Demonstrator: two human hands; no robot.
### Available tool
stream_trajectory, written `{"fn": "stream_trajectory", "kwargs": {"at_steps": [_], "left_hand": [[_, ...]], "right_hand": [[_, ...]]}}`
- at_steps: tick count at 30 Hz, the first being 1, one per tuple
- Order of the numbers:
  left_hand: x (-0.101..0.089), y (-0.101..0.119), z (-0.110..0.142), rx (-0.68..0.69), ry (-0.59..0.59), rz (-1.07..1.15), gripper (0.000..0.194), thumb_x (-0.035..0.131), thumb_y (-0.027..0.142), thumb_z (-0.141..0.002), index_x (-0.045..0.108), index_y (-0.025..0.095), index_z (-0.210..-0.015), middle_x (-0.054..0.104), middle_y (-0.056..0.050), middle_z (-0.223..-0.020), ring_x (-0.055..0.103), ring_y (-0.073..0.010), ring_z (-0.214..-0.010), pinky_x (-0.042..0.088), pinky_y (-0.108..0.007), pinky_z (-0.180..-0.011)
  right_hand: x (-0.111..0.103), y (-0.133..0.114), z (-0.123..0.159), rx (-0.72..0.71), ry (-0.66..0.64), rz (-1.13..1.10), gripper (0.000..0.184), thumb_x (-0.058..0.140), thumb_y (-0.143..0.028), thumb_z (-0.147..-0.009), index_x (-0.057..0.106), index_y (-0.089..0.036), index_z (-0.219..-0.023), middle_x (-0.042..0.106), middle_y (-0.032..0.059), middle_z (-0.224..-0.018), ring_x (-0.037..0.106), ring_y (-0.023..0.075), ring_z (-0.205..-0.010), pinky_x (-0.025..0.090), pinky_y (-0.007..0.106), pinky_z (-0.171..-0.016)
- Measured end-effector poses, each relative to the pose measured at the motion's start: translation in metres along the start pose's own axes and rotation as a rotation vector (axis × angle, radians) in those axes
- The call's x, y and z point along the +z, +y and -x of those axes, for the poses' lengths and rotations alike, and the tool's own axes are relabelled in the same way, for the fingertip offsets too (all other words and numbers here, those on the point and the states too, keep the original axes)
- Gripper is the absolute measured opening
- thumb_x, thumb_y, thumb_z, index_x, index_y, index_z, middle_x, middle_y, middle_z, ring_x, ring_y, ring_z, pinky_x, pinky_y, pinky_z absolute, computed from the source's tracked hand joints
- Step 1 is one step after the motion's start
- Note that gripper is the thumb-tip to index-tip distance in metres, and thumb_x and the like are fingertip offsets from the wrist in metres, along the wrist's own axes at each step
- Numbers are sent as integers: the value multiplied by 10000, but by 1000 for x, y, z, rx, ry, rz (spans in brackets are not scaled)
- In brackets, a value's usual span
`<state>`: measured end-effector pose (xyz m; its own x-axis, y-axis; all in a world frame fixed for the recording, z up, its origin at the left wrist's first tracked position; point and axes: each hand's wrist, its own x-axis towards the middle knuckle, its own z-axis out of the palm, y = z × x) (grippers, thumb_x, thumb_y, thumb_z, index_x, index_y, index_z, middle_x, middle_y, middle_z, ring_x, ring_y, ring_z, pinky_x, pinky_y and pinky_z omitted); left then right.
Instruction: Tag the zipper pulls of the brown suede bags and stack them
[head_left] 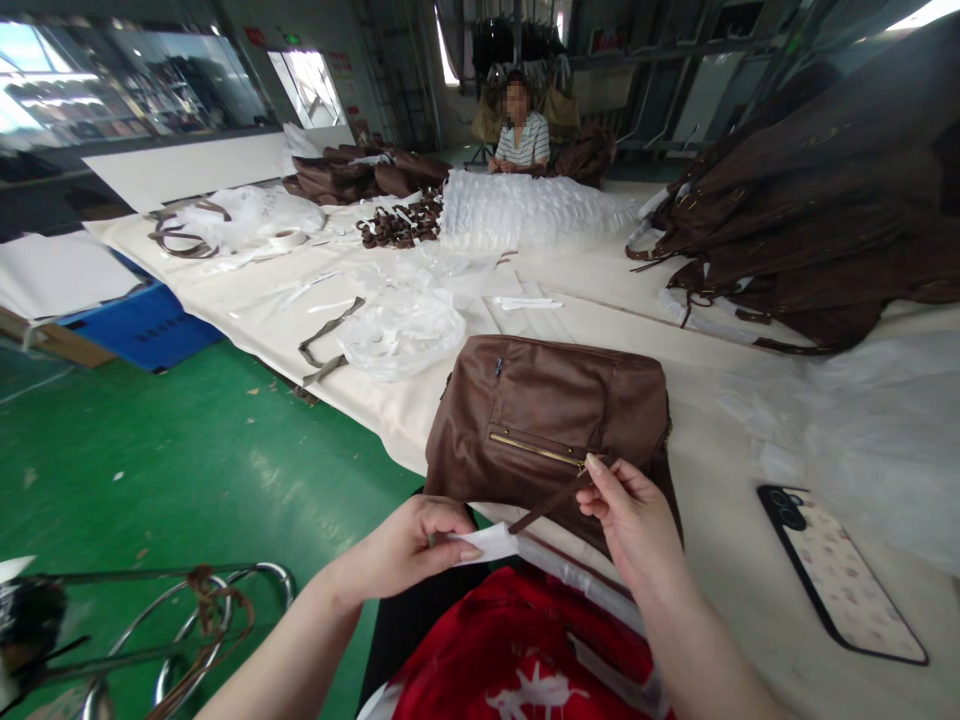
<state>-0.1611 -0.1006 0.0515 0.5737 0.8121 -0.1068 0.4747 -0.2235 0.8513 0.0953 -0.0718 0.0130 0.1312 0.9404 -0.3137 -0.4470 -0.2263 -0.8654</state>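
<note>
Brown bag [559, 390], lying flat, strap [550, 502] straight

dim toward the back, brighter over the pale table [712, 490]; blown out at the left window [26, 48]; stretched near the edges, hazy at upper right.

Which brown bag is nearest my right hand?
The bag lying alone at your right hand, gold zipper facing up; the other brown bags are heaped farther away.
</note>
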Motion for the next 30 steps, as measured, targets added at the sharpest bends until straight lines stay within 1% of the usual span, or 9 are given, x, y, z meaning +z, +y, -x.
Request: {"fn": "stream_trajectory", "kwargs": {"at_steps": [4,7,11,15,18,20,23,26,30], "left_hand": [[2,4,-2,-39,20,-26,330,528,424,-899,682,164,-767,577,-24,-634,498,-129,-599,366,-222,-595],[8,-2,-8,-77,38,21,362,519,451,-895,680,147,-782,551,-13,-631,467,-115,-586,349,-212,-567],[20,-15,-25,-112,80,115,382,541,470,-874,669,131,-752,521,5,-606,432,-100,-561,330,-197,-527],[26,-20,-40,-115,73,171,364,557,455,-867,695,126,-797,572,-14,-649,473,-112,-583,371,-201,-545],[23,-18,-44,-31,43,136,344,541,424,-889,726,144,-814,624,-53,-757,544,-145,-689,424,-222,-635],[19,-16,-45,19,42,66,327,541,400,-897,738,161,-792,633,-68,-812,565,-162,-761,433,-233,-692],[16,-12,-44,33,33,-9,346,542,396,-899,730,165,-723,600,-61,-766,548,-156,-731,418,-229,-663],[19,-7,-43,2,16,-6,385,543,428,-893,710,153,-682,562,-41,-706,519,-141,-670,394,-224,-611],[27,-5,-45,-77,59,19,435,535,481,-882,687,136,-664,516,-10,-644,465,-118,-607,357,-211,-552]], "right_hand": [[-2,5,0,-49,-11,75,334,813,-431,-665,647,-165,-779,609,-28,-593,599,102,-515,498,172,-465],[0,10,4,-65,-25,135,332,795,-446,-684,668,-168,-813,632,-10,-602,604,117,-535,508,197,-499],[9,19,14,8,-118,184,345,789,-465,-679,691,-155,-794,652,17,-612,587,121,-550,498,220,-533],[15,27,19,50,-183,143,336,815,-458,-631,710,-152,-723,575,-22,-540,469,83,-495,407,194,-474],[10,28,17,40,-146,114,336,822,-447,-621,731,-159,-766,464,-65,-481,352,57,-453,308,177,-421],[5,26,15,75,-117,65,372,780,-483,-672,731,-157,-845,388,-88,-456,274,45,-422,225,174,-390],[1,27,12,143,-77,-42,413,736,-527,-705,707,-150,-873,332,-108,-438,208,36,-387,148,181,-374],[5,35,10,158,-89,-34,392,768,-508,-663,672,-151,-794,367,-103,-431,250,37,-372,167,182,-372],[6,45,11,130,-228,232,405,670,-559,-738,588,-169,-664,476,-55,-453,370,69,-367,276,199,-381]]}}
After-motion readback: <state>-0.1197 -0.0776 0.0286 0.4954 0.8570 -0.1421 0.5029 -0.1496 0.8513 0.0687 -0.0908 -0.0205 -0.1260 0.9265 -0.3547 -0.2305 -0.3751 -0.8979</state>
